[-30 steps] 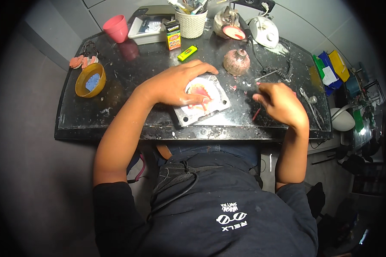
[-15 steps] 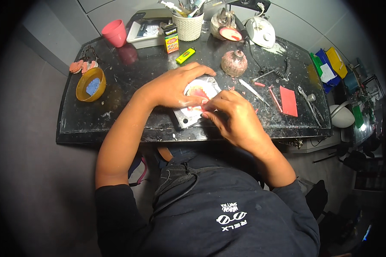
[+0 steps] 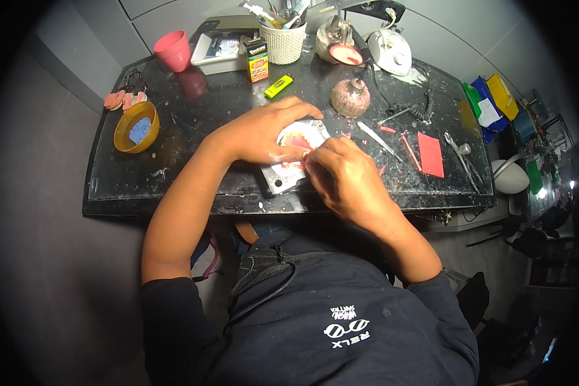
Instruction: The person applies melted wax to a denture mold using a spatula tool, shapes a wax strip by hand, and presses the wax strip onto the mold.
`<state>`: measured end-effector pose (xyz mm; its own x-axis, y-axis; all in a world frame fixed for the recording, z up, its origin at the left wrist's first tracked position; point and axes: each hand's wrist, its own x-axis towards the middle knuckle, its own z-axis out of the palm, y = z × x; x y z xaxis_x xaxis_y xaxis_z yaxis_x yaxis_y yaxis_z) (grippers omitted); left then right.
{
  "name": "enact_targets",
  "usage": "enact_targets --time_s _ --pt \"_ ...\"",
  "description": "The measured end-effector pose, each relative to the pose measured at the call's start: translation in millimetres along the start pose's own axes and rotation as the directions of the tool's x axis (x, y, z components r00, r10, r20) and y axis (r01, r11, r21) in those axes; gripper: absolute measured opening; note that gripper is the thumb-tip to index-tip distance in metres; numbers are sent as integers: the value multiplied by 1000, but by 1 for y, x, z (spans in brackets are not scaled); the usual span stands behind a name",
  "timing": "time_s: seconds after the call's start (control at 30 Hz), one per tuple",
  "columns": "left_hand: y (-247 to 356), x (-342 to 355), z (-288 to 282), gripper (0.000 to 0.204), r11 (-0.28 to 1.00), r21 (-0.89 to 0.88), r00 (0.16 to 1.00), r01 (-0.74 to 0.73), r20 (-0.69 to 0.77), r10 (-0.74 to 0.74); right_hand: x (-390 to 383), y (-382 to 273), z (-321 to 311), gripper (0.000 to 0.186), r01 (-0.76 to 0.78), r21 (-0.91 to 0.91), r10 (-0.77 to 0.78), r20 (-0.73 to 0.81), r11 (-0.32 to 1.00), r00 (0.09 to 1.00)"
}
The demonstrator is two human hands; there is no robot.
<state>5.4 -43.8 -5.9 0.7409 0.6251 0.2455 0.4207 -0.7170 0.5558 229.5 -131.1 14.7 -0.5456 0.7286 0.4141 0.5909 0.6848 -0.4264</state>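
Note:
A metal dental flask half (image 3: 278, 183) lies near the table's front edge, filled with white plaster and a dental arch with pink wax (image 3: 296, 139). My left hand (image 3: 260, 134) grips it, fingers bent round its far side and thumb pressed on the plaster. At its right side is my right hand (image 3: 350, 172), fingers curled together and their tips against the wax and plaster by my left thumb. What those fingers hold, if anything, is hidden. Right of that hand lie a white-handled knife (image 3: 379, 140), a pink sheet of wax (image 3: 431, 154) and pink wax scraps (image 3: 387, 129).
Beyond my hands are a green lighter (image 3: 278, 86), a small box (image 3: 257, 61) and a wax-smeared round burner (image 3: 350, 98). A yellow bowl (image 3: 127, 145) with blue material stands left, a pink cup (image 3: 172, 51) behind it. Metal pliers-like tools (image 3: 463, 161) lie far right.
My right hand has turned slightly, its fingers curling in closer and the thumb passing out of sight. My left hand and the flask stay nearly in place.

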Motion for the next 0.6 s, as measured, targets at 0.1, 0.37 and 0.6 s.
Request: enact_targets --time_s 0.1,0.37,0.6 --pt "-1 0 0 67 1000 2 1000 -7 -4 7 -1 2 1 6 17 -49 -16 15 999 1000" --pt "0 0 1 67 1000 -7 1000 -3 -12 3 1 4 -1 12 35 -108 -28 64 994 998" --pt "1 -1 0 64 1000 -10 1000 -1 -10 1 1 6 -4 23 70 -45 -67 74 997 995"
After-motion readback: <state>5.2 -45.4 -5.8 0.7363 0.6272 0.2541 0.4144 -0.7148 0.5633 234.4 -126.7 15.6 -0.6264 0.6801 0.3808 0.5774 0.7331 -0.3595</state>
